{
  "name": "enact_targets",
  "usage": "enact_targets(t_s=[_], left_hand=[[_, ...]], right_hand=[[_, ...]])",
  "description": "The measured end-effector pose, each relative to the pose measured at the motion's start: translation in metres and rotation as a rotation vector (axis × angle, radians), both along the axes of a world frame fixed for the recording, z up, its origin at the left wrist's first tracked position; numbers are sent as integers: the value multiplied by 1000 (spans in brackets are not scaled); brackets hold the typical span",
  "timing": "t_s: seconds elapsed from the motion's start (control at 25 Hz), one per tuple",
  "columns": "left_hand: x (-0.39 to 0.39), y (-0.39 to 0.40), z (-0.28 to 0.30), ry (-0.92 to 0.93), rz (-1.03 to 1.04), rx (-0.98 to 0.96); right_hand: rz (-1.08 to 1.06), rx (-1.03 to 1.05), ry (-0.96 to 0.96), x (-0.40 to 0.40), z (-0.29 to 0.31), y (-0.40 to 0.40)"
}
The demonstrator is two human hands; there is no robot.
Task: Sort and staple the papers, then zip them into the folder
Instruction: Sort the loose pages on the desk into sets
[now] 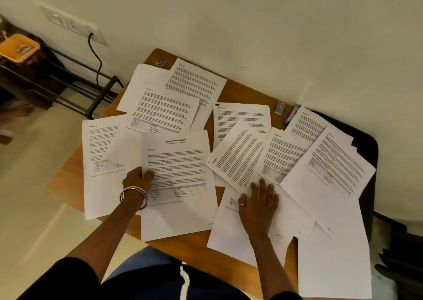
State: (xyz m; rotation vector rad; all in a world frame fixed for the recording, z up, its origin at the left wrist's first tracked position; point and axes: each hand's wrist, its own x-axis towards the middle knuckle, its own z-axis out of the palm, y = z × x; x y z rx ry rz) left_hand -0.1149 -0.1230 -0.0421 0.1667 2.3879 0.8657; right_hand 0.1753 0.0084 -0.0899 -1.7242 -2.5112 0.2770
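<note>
A: Papers (238, 160) everywhere. A dozen or so printed sheets fanned across the wooden bench (66, 176), overlapping, several turned at odd angles. Reads as a spread made for sorting, each heading left showing.

B: Hands?

A: Left hand (137, 178) at 7 o'clock of the spread, thumb on top and fingers curled under the left edge of the title sheet (178, 185), pinching it. My guess is it's being lifted or squared as page one. Right hand (258, 201) lies flat at 5 o'clock, fingers straight and a little splayed, pressing on loose sheets and gripping nothing; probably pinning them so they don't slide.

B: Anything legible?

A: Title sheet says "Sample Health Report", with "Section 1" below it. Other sheets carry "Section" headings, numbers too blurred to trust. Body text unreadable.

B: Stapler? Folder?

A: Small silver object (280, 108) at 1 o'clock near the wall, possibly the stapler, can't confirm. Pen-like item (291, 114) just beside it. Dark flat thing (368, 148) under the sheets at 3 o'clock may be the folder; mostly covered. Another small item (161, 63) at 11 o'clock, unidentifiable.

B: Stage?

A: Early, I'd judge. Nothing stacked or stapled.
</note>
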Motion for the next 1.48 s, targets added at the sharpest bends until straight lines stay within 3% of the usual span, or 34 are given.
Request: enact_targets(t_s=[0.16, 0.32, 0.4, 0.44, 0.56, 0.64, 1.0, 1.12, 1.28, 1.48], left_hand=[[-3, -5, -2, -54, -6, 14], [-4, -6, -1, -90, 21, 30], [-2, -6, -2, -101, 36, 32], [-1, -6, -2, -114, 50, 33], [-3, -8, -7, -153, 101, 36], [-4, -8, -9, -162, 119, 31], [6, -4, -9, -67, 118, 24], [11, -1, -6, 3, 83, -6], [20, 5, 4, 25, 145, 135], [19, 1, 8, 81, 96, 215]], right_hand=[[90, 57, 100, -38, 17, 14], [287, 72, -55, -76, 19, 18], [331, 168, 42, -78, 30, 29], [256, 198, 133, -75, 40, 35], [-374, 192, 535, -51, 83, 57], [-645, 167, 692, -25, 97, 68], [-458, 54, 840, -16, 91, 59], [-305, 142, 747, -16, 90, 56], [-20, 218, 416, -23, 79, 53], [13, -62, 161, -55, 53, 16]])
